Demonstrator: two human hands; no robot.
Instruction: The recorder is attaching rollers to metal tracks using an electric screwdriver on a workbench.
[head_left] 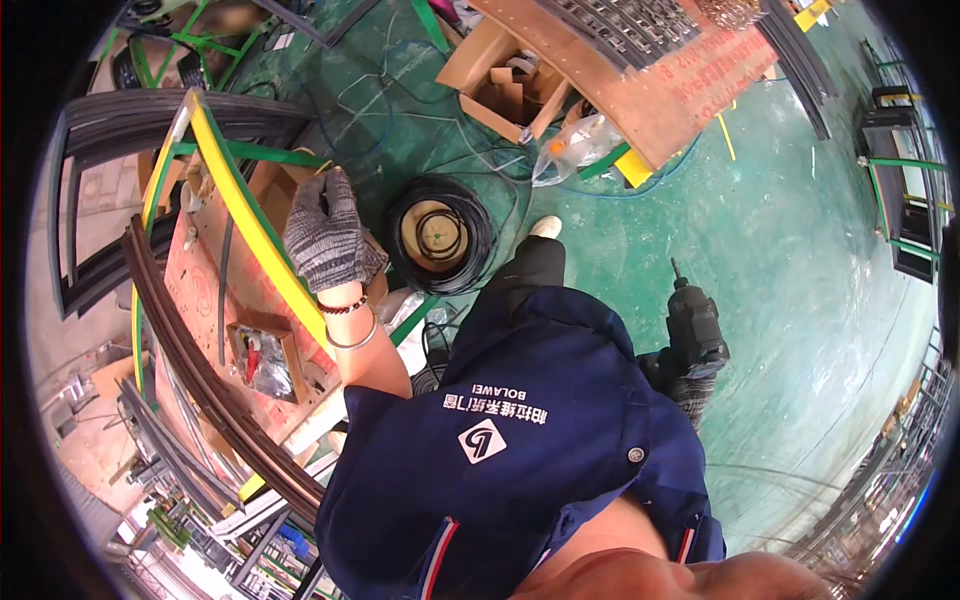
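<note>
My left hand (pixel 325 230), in a grey knitted glove, reaches out over the left side beside a yellow-and-green rack frame (pixel 245 220). Its fingers are curled together near the end of a green crossbar (pixel 255 152); what they pinch, if anything, is too small to make out. A beaded bracelet and a bangle circle that wrist. On the other side, my right hand (pixel 690 385), gloved too, grips a black cordless drill (pixel 693 325) with its bit pointing away from me, held low beside my body. Part of that hand is hidden behind the drill and my dark blue sleeve.
A coil of black cable (pixel 440 235) lies on the green floor ahead. Beyond it stand an open cardboard box (pixel 505 85) and a board-topped table (pixel 650 110) bearing metal profiles. Long brown profiles (pixel 195 350) and a small parts box (pixel 265 360) are at left.
</note>
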